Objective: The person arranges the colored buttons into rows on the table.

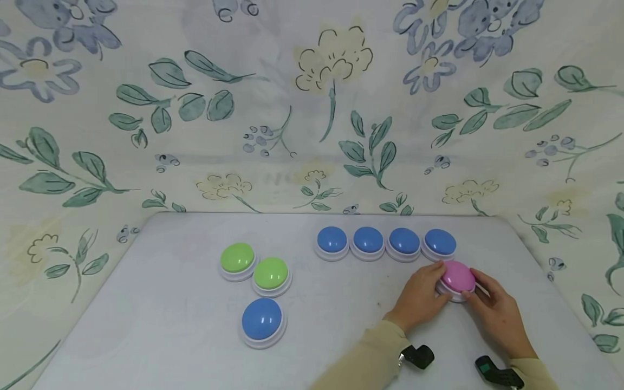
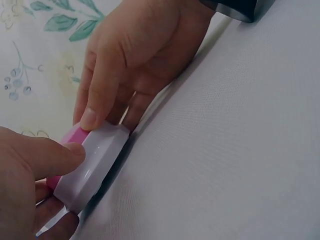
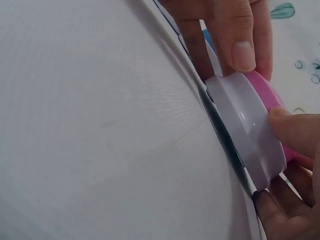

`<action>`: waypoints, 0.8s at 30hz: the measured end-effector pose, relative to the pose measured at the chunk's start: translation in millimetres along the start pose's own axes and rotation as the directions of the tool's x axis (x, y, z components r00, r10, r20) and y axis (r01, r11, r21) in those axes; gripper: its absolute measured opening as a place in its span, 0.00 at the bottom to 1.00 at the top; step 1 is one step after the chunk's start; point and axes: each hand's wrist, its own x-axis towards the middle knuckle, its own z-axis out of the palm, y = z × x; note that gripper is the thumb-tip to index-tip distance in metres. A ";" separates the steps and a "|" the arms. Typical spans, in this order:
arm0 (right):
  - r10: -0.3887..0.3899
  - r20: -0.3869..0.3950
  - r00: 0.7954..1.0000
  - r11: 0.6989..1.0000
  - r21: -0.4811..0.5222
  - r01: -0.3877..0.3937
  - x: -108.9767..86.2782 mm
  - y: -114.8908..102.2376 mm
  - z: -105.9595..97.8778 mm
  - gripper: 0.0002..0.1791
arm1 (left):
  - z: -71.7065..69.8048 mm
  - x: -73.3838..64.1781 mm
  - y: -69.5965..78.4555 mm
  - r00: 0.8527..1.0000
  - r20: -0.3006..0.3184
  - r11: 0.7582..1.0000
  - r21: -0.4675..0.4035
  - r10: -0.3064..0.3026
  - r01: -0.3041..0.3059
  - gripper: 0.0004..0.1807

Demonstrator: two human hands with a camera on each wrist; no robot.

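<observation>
A pink push button with a white round base is held between both hands at the right of the table. My left hand grips its left side, thumb on the near side and fingers reaching around. On the opposite side my right hand pinches it with thumb and fingers. In the left wrist view the white base shows close over the tabletop, tilted by the camera angle. The right wrist view has a thumb pressed on the near side of the base, by the pink dome.
Several blue buttons stand side by side along the back, the rightmost blue button just behind the pink one. Two green buttons and a larger-looking blue button sit on the left of the white table. A flowered cloth rises behind.
</observation>
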 end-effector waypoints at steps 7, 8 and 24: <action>-0.014 0.011 1.000 0.999 -0.034 0.014 -0.2 4.1 -0.9 0.33 | 0.5 -0.7 -2.9 0.999 0.034 0.999 -0.033 -0.004 0.005 0.30; -0.013 0.013 1.000 0.999 -0.039 0.014 -0.2 4.3 -1.0 0.33 | 0.7 -0.6 -3.5 0.999 0.037 0.999 -0.043 -0.004 0.006 0.30; -0.038 0.014 0.999 0.998 -0.047 0.038 -0.4 4.7 -1.6 0.32 | 1.4 -0.3 -6.6 0.996 0.090 0.995 -0.100 0.011 -0.002 0.30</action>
